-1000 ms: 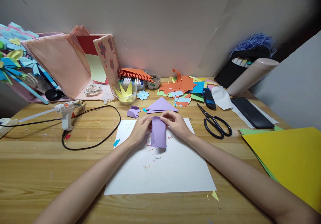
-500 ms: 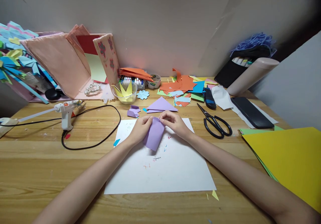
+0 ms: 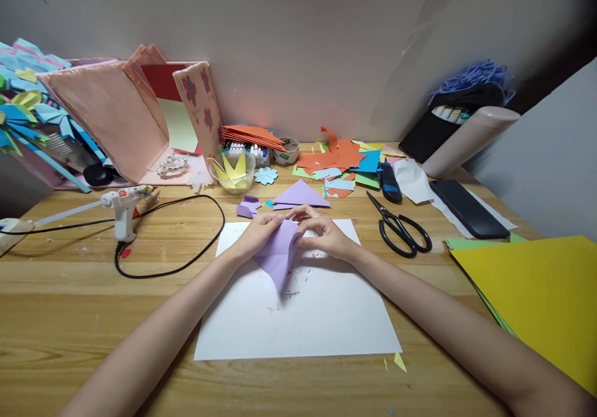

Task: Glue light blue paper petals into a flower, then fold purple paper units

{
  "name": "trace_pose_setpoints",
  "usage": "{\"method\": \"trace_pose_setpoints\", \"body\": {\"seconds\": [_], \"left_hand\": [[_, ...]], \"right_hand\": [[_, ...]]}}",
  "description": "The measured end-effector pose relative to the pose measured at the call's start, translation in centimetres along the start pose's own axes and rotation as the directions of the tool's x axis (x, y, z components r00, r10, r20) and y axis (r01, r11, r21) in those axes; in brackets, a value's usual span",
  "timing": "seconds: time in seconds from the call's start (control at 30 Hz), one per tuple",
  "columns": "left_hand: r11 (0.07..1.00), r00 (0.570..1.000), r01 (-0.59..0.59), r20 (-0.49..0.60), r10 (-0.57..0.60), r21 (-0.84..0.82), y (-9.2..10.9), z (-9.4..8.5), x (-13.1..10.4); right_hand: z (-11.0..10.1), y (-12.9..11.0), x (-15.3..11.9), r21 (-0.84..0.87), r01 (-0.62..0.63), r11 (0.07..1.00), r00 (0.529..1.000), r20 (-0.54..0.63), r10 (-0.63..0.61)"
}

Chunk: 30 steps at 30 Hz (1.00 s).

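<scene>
A creased purple paper (image 3: pixel 278 255) is held up between both hands over a white sheet (image 3: pixel 298 330) marked with small colour stains. My left hand (image 3: pixel 258 235) pinches its upper left edge between thumb and fingers. On the other side, my right hand (image 3: pixel 321 233) has its thumb and curled fingers on the right edge, which bends toward it. The paper's lower corner hangs down to a point. Just beyond the hands lie a folded purple triangle (image 3: pixel 301 194) and a small purple folded piece (image 3: pixel 248 206).
Black-handled scissors (image 3: pixel 405 233) lie at right, near a black phone-like slab (image 3: pixel 469 210) and yellow paper sheets (image 3: pixel 536 292). A white glue gun (image 3: pixel 125 211) with a looping cord is at left. Paper scraps (image 3: pixel 333 159) and a clear bowl (image 3: pixel 233 177) stand behind.
The purple paper has opened out from a narrow folded strip into a wider, pointed shape. My right hand has shifted slightly down along its right edge; my left hand stays nearly in place.
</scene>
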<state>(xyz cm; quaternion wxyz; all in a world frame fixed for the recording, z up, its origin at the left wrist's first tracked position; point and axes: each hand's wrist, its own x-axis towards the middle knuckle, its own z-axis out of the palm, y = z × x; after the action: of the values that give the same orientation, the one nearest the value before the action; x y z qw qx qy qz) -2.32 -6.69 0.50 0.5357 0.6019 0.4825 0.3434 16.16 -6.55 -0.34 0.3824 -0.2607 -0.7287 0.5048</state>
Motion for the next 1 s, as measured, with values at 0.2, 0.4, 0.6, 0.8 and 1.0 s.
{"method": "trace_pose_setpoints", "body": {"seconds": [0.2,0.4,0.6,0.8,1.0], "left_hand": [[1.000,0.999,0.024,0.023,-0.023,-0.008,0.1,0.1,0.1],[0.998,0.996,0.056,0.074,-0.054,-0.020,0.1,0.3,0.0],[0.998,0.995,0.052,0.085,-0.049,-0.036,0.3,0.0,0.1],[0.994,0.992,0.080,0.100,-0.072,-0.070,0.3,0.1,-0.1],[0.998,0.993,0.005,0.117,0.002,-0.062,0.2,0.4,-0.3]], "right_hand": [[0.2,-0.3,0.0,-0.085,-0.031,0.996,0.999,0.005,0.032],[0.6,-0.3,0.0,-0.203,-0.113,0.973,0.994,-0.027,0.110],[1.0,-0.1,-0.1,-0.326,-0.147,0.934,0.988,-0.086,0.126],[1.0,0.0,-0.1,-0.376,-0.157,0.913,0.984,-0.143,0.110],[1.0,0.4,-0.1,-0.382,-0.174,0.908,0.979,-0.169,0.116]]}}
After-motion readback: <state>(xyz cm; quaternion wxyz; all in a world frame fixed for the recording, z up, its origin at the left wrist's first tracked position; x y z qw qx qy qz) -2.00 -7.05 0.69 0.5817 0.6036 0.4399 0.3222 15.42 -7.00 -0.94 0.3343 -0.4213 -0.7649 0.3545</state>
